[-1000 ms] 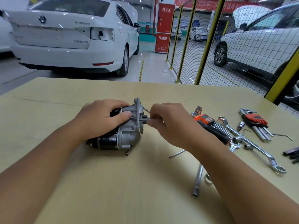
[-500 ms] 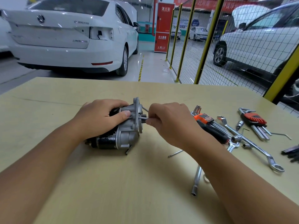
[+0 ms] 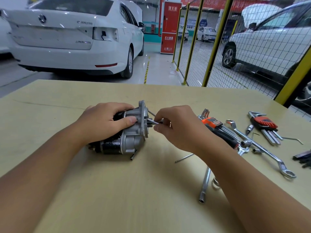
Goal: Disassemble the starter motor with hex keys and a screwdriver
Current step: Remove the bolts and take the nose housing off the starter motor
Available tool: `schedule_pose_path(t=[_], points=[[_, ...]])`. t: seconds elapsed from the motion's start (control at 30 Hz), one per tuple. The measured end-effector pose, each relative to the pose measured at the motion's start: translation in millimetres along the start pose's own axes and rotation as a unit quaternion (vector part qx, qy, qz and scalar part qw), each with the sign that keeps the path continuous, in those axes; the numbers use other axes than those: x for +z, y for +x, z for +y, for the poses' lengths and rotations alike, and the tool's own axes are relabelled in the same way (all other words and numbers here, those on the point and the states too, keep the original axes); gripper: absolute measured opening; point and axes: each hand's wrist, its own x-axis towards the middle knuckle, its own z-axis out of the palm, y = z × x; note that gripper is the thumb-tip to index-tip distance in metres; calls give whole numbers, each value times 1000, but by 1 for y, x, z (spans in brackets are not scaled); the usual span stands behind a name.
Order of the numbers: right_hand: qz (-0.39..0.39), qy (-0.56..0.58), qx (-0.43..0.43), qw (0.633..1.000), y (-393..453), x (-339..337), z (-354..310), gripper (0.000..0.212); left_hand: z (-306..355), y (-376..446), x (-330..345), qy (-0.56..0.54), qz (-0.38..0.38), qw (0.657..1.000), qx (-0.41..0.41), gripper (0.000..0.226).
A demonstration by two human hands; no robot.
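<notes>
Gripping the black-and-silver metal starter motor [image 3: 124, 132] mid-table, left hand [image 3: 104, 123] wraps its body; right hand [image 3: 176, 126] pinches a thin steel hex key [image 3: 155, 121] w/ fingertips. Looks heavy, rigid; hold the body, prob.

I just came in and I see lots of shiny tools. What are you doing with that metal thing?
A person is taking apart a starter motor on a wooden table. The left hand grips the motor to keep it steady. The right hand pinches a thin hex key at the motor's silver end plate. To the right lie two hex key sets, a long spanner and a socket wrench.
</notes>
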Motion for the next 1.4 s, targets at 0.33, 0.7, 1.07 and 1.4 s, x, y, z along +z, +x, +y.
schedule_pose_path(t=[0.33,0.7,1.07,1.4], points=[[23,47,34,998,1,9,4,5,3,-4,6,-131,93,977,140,12],[61,166,79,981,1,17,-1,25,11,-3,9,-121,81,979,146,25],[59,151,50,985,-1,27,-8,7,7,-5,-2,-127,44,980,143,20],[48,119,56,990,0,28,-7,7,9,-5,3,-115,70,979,150,16]])
